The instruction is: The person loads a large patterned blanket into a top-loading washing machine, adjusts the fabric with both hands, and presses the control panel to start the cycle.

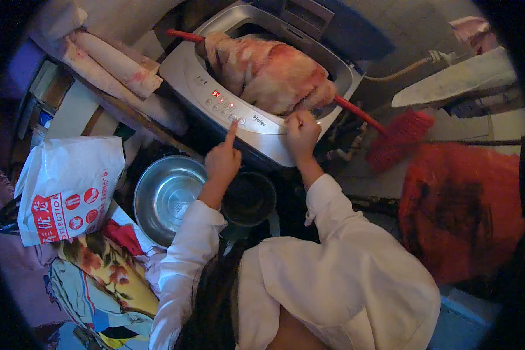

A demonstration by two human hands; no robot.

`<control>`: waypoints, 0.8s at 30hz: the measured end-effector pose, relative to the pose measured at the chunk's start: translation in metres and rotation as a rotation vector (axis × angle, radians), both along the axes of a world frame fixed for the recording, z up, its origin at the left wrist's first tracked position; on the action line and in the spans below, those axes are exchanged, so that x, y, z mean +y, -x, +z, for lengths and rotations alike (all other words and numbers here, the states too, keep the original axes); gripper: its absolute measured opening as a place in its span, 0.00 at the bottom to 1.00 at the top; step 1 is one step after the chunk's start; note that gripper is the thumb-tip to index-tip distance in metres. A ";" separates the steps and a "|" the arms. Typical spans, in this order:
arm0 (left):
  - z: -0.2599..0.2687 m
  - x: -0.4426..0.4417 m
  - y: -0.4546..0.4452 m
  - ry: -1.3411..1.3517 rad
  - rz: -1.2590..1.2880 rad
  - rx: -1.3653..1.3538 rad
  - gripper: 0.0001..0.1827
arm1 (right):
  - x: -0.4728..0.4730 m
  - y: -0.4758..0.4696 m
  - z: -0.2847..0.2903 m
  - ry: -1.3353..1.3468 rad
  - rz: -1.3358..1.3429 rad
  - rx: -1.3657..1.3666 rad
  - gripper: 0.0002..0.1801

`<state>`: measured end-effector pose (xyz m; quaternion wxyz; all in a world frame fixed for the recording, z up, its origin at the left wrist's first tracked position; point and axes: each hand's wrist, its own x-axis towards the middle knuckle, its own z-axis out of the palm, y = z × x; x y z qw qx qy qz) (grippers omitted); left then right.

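In front of me stands a Haier top-loading washing machine (267,142) with its lid raised. A pink and cream bundle of fluffy fabric (271,72) lies across its opening, with a red pole (361,114) sticking out at both ends. My left hand (224,159) points with its index finger at a button near the right end of the control panel (225,107), where red digits and lights glow. My right hand (302,131) rests on the machine's front rim, fingers curled, at the bundle's lower edge. Whether it grips fabric is hidden.
Below the machine stand a shiny metal basin (168,197) and a dark round container (249,199). A white printed plastic bag (76,183) and piled fabrics (109,280) lie left. Red bristles (402,135), like a broom head, and a red plastic bag (463,210) are right.
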<state>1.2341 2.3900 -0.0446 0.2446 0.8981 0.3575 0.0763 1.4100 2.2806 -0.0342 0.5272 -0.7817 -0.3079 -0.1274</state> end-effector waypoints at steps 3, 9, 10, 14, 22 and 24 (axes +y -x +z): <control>-0.003 0.005 0.003 -0.080 -0.030 0.053 0.44 | -0.021 0.012 -0.026 -0.014 0.075 0.167 0.06; -0.003 0.009 -0.009 -0.054 0.003 0.021 0.42 | -0.024 0.004 -0.038 -0.003 0.061 0.181 0.08; -0.002 0.009 -0.009 -0.035 0.023 0.024 0.41 | -0.024 0.003 -0.037 -0.017 0.067 0.167 0.07; -0.002 0.009 -0.007 -0.036 0.059 -0.046 0.40 | -0.026 0.006 -0.035 -0.040 0.089 0.142 0.07; 0.002 0.019 -0.007 0.135 0.107 0.001 0.39 | -0.024 0.005 -0.035 -0.004 0.094 0.091 0.07; 0.001 0.014 -0.003 0.176 0.114 -0.038 0.39 | -0.024 0.005 -0.035 0.013 0.096 0.123 0.07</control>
